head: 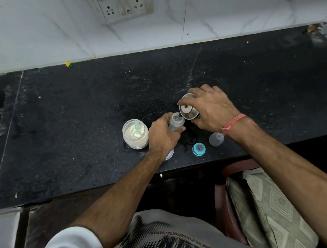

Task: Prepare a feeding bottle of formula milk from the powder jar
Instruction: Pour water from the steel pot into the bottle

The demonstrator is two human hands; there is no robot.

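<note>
Head view: left hand grips one bottle, right hand one flask.

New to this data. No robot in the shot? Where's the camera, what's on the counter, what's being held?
No robot: a person works with bare hands. The single picture comes from a camera worn on the head, looking down at a black counter. The left hand grips an open feeding bottle. The right hand holds a steel flask tilted with its spout at the bottle's mouth; no stream is visible. On the counter stand an open powder jar with a scoop inside, a blue teat ring and a clear cap.
</note>
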